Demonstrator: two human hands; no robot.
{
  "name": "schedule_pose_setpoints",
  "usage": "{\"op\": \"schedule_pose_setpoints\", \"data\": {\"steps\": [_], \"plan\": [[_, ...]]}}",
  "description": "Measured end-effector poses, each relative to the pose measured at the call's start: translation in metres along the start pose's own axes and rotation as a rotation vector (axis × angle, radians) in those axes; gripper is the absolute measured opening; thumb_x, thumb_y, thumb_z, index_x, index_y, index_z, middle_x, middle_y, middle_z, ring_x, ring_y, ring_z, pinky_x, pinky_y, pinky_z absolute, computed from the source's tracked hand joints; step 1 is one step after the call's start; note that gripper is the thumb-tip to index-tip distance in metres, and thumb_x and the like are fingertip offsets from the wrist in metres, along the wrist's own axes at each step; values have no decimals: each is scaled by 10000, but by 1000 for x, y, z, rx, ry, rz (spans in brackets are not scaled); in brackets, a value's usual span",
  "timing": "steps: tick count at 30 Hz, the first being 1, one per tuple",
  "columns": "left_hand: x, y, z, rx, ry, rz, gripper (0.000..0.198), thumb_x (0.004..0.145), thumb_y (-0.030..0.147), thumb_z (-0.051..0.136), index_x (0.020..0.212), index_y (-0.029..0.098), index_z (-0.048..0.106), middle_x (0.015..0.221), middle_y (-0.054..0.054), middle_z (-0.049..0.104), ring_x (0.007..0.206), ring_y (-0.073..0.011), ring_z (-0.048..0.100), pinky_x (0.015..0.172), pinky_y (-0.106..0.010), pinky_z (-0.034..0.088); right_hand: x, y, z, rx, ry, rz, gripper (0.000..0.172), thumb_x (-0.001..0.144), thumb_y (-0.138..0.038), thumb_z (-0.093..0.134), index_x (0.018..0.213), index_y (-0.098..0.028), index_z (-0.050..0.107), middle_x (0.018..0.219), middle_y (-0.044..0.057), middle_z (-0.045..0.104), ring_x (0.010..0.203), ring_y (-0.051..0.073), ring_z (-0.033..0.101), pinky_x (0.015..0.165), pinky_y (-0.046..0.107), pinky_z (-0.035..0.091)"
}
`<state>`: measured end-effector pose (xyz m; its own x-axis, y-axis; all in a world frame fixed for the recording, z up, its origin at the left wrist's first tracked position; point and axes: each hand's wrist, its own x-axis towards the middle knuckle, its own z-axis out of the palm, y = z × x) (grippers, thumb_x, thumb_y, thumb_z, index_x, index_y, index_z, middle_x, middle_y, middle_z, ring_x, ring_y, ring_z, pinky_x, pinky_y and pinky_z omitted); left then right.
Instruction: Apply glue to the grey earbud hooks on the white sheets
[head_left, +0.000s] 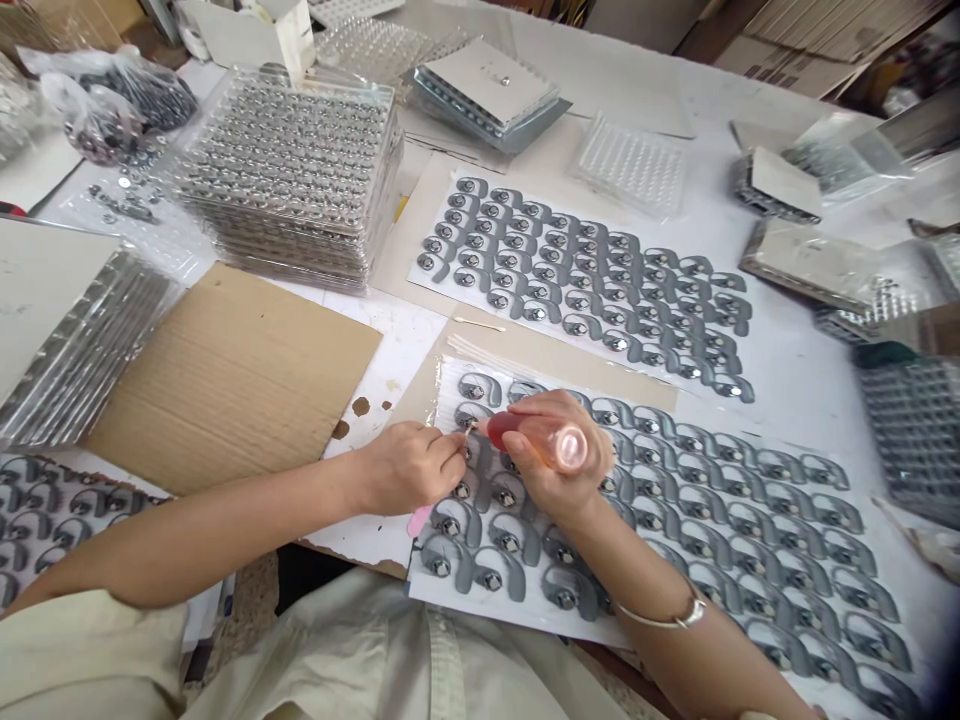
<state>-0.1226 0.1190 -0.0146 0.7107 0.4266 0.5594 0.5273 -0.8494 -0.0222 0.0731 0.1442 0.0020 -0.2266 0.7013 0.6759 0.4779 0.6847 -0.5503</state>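
My right hand [566,470] is wrapped round a squeeze bottle [536,437] of red liquid, tilted so its nozzle points left. Right by that nozzle, the fingertips of my left hand [412,465] are pinched on a small thin thing with a pale tip, which looks like a cotton swab [470,429]. Both hands are over a white sheet [525,612] bearing rows of grey hook-shaped pieces, each with a shiny faceted stone. One such hook-shaped piece [511,540] lies just below my hands. Part of the rows is hidden under my right hand and forearm.
A second sheet [439,283] of similar pieces lies beyond, with a loose cotton swab [480,324] before it. Brown cardboard [247,375] is at left, near a tall stack of clear trays [292,170]. Bagged parts [120,100] sit far left; wrapped packs [814,262] line the right.
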Motion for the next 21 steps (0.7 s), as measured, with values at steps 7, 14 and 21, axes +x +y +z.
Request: {"op": "schedule_pose_setpoints", "data": {"steps": [7, 14, 21], "plan": [[-1, 0, 1, -1, 5, -2, 145, 875, 91, 496, 797, 103, 618, 776, -93, 700, 551, -146, 604, 436, -264, 462, 0, 1, 1, -4, 27, -34, 160, 818, -310, 667, 908, -201, 591, 729, 29, 626, 626, 175, 591, 539, 315, 495], [-1, -1, -1, -19, -12, 10, 153, 877, 88, 478, 802, 94, 611, 800, -109, 698, 555, -155, 608, 441, -270, 471, -1, 2, -1, -41, 16, -38, 154, 833, -325, 650, 917, -210, 590, 719, 28, 629, 620, 182, 593, 530, 324, 493], [-3, -1, 1, -2, -56, 19, 168, 895, 99, 452, 831, 98, 607, 812, -113, 692, 579, -152, 617, 452, -265, 476, 0, 1, 1, -24, 32, -42, 166, 822, -314, 659, 937, -224, 581, 716, 21, 630, 614, 186, 596, 520, 327, 491]]}}
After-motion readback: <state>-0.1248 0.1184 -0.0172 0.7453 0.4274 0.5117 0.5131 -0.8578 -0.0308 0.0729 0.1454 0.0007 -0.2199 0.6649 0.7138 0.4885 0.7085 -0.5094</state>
